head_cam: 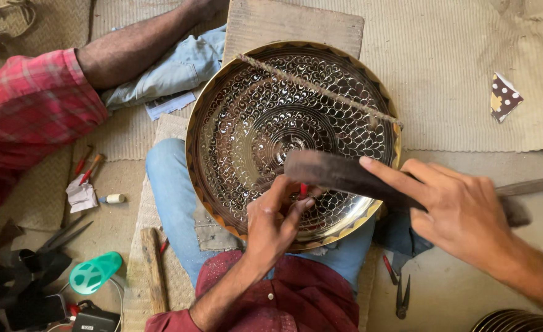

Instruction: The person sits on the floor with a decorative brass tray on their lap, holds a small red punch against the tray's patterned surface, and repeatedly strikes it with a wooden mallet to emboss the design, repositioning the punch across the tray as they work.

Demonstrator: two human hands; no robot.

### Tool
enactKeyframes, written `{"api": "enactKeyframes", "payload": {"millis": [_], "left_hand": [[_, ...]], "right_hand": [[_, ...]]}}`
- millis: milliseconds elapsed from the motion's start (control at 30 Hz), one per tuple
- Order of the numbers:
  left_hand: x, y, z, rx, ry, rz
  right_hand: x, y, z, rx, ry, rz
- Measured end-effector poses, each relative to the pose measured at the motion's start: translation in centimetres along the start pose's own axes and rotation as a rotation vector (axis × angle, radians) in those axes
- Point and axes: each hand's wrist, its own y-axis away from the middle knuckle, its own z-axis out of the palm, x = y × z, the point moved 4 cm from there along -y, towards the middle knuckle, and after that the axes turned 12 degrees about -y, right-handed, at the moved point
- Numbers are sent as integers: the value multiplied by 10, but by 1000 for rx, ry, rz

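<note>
Scale-pattern chasing covers nearly the whole brass plate (247, 117) at frame centre, left hand (274, 221) pinching a red-tipped punch (303, 189), right hand (459, 212) gripping the mallet (339, 173).

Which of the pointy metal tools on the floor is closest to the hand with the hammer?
The small dark pliers lying just below the right hand. The other pointed tool, the big shears, lies far off on the left side, beyond the left hand.

Soft, even daylight; shadows are faint and short. Bright specular glare scatters across the engraved metal plate (293, 132) above the left hand (274, 221). The mallet (345, 175) under the right hand (462, 212) shows motion blur. Edges bow slightly from wide-angle distortion.
</note>
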Motion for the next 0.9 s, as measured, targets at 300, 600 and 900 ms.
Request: {"api": "enactKeyframes", "payload": {"millis": [300,600,900], "left_hand": [[1,-20,-29,-224,141,117],[1,-49,4,-1122,-2,224],[5,-57,16,-1494,210,359]], "right_hand": [[34,44,107,767,-1030,-267],[23,80,266,952,-1456,125],[30,144,282,1224,-1349,49]]}}
